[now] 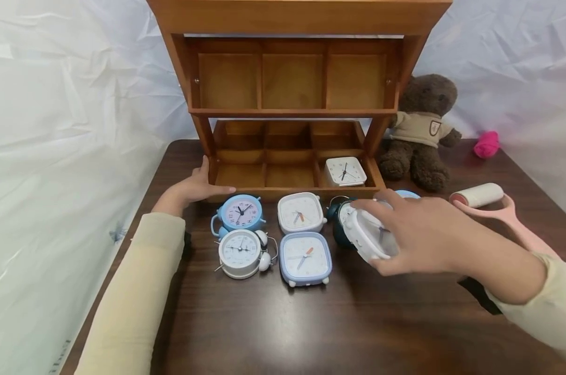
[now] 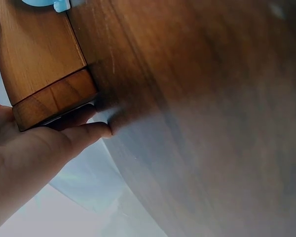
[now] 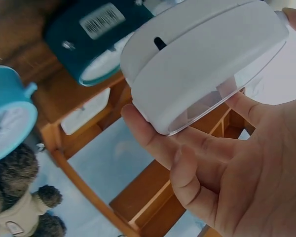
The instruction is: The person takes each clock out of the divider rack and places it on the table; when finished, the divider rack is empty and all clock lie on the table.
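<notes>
My right hand (image 1: 428, 237) grips a white alarm clock (image 1: 364, 234) by its edges, tilted and raised in front of the dark green alarm clock (image 3: 101, 39). In the right wrist view, the held white clock (image 3: 202, 64) shows its plain side and clear front cover, with fingers along it. My left hand (image 1: 191, 185) holds the front left corner of the wooden shelf (image 1: 283, 195). The thumb lies along its front rim, and in the left wrist view other fingers (image 2: 86, 136) reach round the corner. A square white clock (image 1: 346, 172) sits in the shelf's lower right front compartment.
On the table before the shelf stand a blue clock (image 1: 240, 212), a white twin-bell clock (image 1: 240, 252), a square white clock (image 1: 301, 212) and a periwinkle clock (image 1: 306, 259). Rightward are a teddy bear (image 1: 420, 130), a pink-handled lint roller (image 1: 479, 195) and a pink ball (image 1: 486, 145).
</notes>
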{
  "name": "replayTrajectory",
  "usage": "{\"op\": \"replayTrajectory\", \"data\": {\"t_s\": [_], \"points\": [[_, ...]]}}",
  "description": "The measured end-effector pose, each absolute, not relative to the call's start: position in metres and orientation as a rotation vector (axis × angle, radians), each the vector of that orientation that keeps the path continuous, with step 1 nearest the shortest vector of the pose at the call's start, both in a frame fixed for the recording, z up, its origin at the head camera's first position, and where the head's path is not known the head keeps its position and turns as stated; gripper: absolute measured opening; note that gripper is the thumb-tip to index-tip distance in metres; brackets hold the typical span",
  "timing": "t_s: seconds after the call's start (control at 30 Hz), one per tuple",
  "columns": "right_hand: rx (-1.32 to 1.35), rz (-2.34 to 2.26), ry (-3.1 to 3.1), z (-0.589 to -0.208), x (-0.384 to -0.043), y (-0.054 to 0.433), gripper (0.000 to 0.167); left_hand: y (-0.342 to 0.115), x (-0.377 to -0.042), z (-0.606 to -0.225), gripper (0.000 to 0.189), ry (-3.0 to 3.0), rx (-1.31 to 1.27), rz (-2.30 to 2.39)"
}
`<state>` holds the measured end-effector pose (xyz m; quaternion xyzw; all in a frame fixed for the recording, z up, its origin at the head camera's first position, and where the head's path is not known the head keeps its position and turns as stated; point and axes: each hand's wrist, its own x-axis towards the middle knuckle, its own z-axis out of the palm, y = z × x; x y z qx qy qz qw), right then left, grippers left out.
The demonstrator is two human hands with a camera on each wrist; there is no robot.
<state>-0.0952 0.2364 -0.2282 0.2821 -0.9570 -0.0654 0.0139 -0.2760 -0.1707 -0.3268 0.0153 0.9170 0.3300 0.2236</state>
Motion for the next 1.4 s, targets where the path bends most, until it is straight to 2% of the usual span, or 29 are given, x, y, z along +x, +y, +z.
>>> {"op": "replayTrajectory", "data": {"t_s": [0.27,0.6,1.4], "points": [[0.847,-0.120,-3.059,-0.254,-0.081,0.248,0.092,-0.175,-0.278,-0.328,0.132,2.546,0.029,0.907],[0.898,-0.119,-3.074,-0.287,-0.084,0.246,0.088,-0.176,-0.272,-0.328,0.132,2.538,0.033,0.910],[0.831,-0.139,-3.133,-0.303,-0.076,0.242,0.090,-0.171,-0.272,-0.325,0.133,2.542,0.063,0.869]]}}
